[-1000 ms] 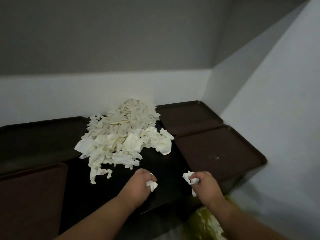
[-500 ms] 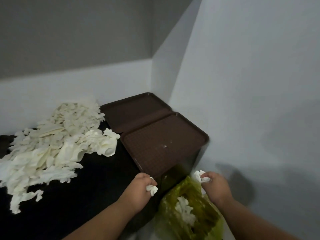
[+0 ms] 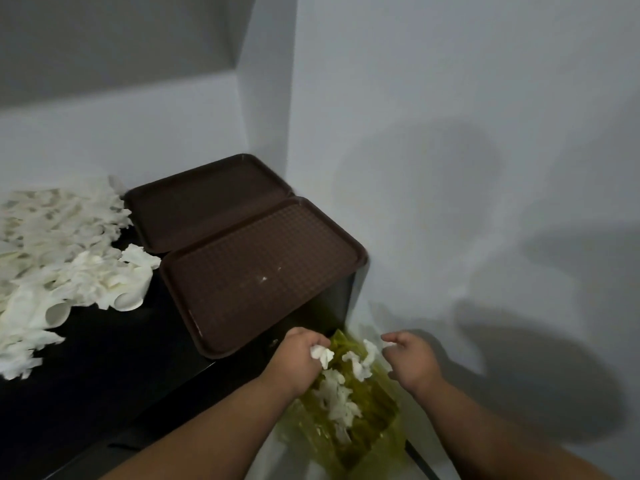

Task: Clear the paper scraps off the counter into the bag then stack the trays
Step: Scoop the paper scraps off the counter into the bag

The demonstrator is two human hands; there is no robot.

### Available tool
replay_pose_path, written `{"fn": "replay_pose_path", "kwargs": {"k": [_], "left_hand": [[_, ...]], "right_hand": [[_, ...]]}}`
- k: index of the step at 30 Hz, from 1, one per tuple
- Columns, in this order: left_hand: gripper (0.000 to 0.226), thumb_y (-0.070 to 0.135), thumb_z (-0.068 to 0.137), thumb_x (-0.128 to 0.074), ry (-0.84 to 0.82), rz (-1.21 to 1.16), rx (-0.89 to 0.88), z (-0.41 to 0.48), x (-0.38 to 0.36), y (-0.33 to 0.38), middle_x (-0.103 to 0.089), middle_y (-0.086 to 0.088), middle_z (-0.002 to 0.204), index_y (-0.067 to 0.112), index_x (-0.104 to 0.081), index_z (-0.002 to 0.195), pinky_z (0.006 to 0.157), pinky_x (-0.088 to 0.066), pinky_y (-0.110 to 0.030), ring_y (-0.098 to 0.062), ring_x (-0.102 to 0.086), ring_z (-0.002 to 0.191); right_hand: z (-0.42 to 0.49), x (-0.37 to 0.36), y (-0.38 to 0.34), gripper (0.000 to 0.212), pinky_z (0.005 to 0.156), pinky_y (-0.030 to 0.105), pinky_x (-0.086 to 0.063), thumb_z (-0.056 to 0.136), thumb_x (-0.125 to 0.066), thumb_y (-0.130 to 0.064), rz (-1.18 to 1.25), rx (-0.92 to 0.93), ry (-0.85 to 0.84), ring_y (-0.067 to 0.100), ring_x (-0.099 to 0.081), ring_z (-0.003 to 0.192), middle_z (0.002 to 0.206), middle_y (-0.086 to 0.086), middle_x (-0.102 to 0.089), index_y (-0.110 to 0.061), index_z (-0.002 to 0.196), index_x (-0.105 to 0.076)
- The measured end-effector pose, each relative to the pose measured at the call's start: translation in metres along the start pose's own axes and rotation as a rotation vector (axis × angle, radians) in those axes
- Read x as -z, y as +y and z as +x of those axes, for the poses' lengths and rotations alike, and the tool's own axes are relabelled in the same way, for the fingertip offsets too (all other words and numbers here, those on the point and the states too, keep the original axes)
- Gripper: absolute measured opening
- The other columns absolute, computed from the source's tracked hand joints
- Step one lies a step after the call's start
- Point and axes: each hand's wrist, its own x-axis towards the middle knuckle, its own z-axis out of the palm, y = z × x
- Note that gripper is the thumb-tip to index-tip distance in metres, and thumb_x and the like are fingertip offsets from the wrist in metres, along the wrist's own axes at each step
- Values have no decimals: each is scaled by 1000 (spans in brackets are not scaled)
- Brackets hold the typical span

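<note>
Head view. Mostly dim light. Left hand (image 3: 300,348) curled tight round a wad of scraps (image 3: 322,355), white and crumpled, held over the mouth of the bag (image 3: 367,431). Right hand (image 3: 414,356) also above the bag, fingers loosely uncurled, gripping nothing I can make out. Bag is translucent yellow-green, beside the end of the counter (image 3: 121,368), with white scraps inside. Large pile of scraps (image 3: 69,271), torn and curled, lies on the dark counter at left. Near tray (image 3: 259,271) and far tray (image 3: 204,202), both brown, sit side by side at the counter's right end.
</note>
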Motion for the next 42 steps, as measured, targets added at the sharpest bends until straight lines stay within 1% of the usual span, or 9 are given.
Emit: {"fn": "replay_pose_path", "kwargs": {"k": [4, 9, 12, 14, 21, 24, 30, 34, 42], "left_hand": [[37, 13, 88, -68, -25, -8, 30, 18, -16, 10, -46, 4, 128, 29, -69, 121, 95, -36, -11, -4, -54, 98], [51, 10, 87, -68, -55, -68, 41, 36, -33, 20, -40, 1, 137, 28, -60, 134, 95, -37, -11, -4, -55, 100], [67, 17, 86, -73, -90, -95, 45, 42, -39, 24, -38, 2, 144, 33, -47, 146, 107, -44, -28, -12, -56, 118], [64, 18, 89, -71, -97, -83, 53, 43, -40, 26, -38, 3, 144, 33, -46, 146, 108, -45, -31, -14, -53, 122], [47, 18, 94, -65, -69, -104, 49, 37, -24, 17, -45, 9, 134, 33, -55, 137, 99, -50, -27, -5, -55, 108], [40, 18, 94, -64, -27, -101, 29, 27, -5, 10, -55, 11, 125, 32, -58, 131, 98, -50, -26, -2, -57, 106], [23, 20, 94, -61, 95, -98, 24, -6, 54, -15, -65, 12, 95, 29, -66, 114, 83, -52, -21, -2, -61, 90], [20, 21, 92, -62, 191, -126, 60, -41, 100, -50, -65, 12, 92, 37, -65, 104, 83, -55, -23, -3, -63, 86], [19, 25, 89, -65, 386, -65, 212, -137, 207, -156, -66, 13, 88, 38, -65, 103, 78, -55, -25, -1, -64, 79]], "right_hand": [[7, 9, 8, 22, 67, 48, -60, 92, -56, -3, 78, -2, -40, 20, -61, 72, 84, 5, -64, -19, 97, -71], [12, 22, 14, 25, 71, 44, -59, 93, -54, -3, 169, -42, -72, 23, -64, 88, 95, 6, -67, -19, 92, -73], [11, 26, 15, 23, 68, 36, -57, 91, -59, -2, 183, -34, -105, 15, -65, 78, 89, -1, -70, -19, 91, -74], [11, 27, 17, 23, 69, 35, -57, 90, -61, -2, 160, -21, -98, 12, -64, 76, 86, -4, -70, -21, 89, -73], [5, 27, 19, 18, 69, 42, -59, 92, -60, -7, 133, -12, -65, 25, -66, 86, 95, 8, -69, -21, 93, -72], [0, 16, 6, 16, 72, 42, -59, 92, -61, -9, 133, 10, -74, 27, -67, 90, 96, 8, -69, -21, 95, -72], [-18, -26, -45, 13, 71, 42, -57, 93, -62, -7, 117, 126, -96, 22, -63, 76, 84, 6, -67, -16, 94, -71], [-37, -70, -78, 10, 83, 46, -58, 90, -67, -15, 43, 235, -92, 22, -68, 84, 87, 2, -72, -24, 90, -73], [-100, -175, -153, 5, 73, 33, -54, 90, -69, -25, -82, 426, -201, 18, -67, 84, 87, -2, -70, -30, 93, -70]]}}
